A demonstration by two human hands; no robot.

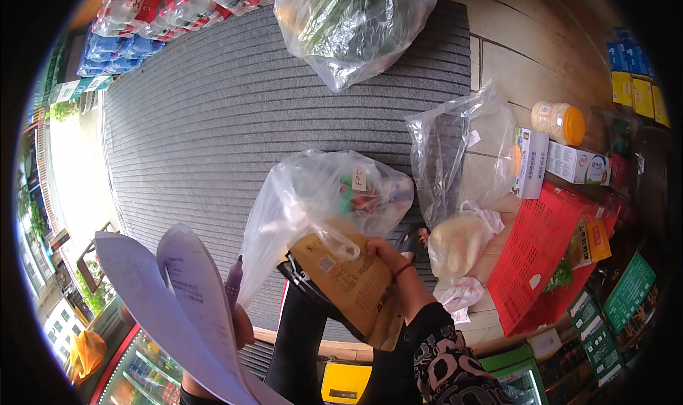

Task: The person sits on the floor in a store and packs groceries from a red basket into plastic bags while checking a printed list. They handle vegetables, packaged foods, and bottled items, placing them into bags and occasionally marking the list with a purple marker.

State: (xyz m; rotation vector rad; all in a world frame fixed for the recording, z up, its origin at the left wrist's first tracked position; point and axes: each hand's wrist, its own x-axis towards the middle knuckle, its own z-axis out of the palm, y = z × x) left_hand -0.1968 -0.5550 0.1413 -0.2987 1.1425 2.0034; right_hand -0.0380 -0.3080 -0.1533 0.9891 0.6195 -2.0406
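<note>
My left hand (pixel 243 327), at the lower left, holds a stack of printed paper sheets (pixel 181 298) and a purple marker pen (pixel 233 282) that points up. My right hand (pixel 385 253) grips a brown food packet (pixel 341 282) with printing and a code on it, and seems to hold the handle of a clear plastic bag (pixel 299 191) too. That bag rests on the grey ribbed mat (pixel 213 117); green and red items show through it, and it bears a handwritten number on a tag. A black packet edge shows under the brown one.
Beyond lies a big clear bag of green vegetables (pixel 357 26). To the right are an open clear bag (pixel 459 149), a small bag of pale food (pixel 459 245), a red plastic crate (pixel 533 255), milk cartons (pixel 576 162) and an orange-lidded jar (pixel 557 122). Wrapped bottle packs (pixel 181 10) stand upper left.
</note>
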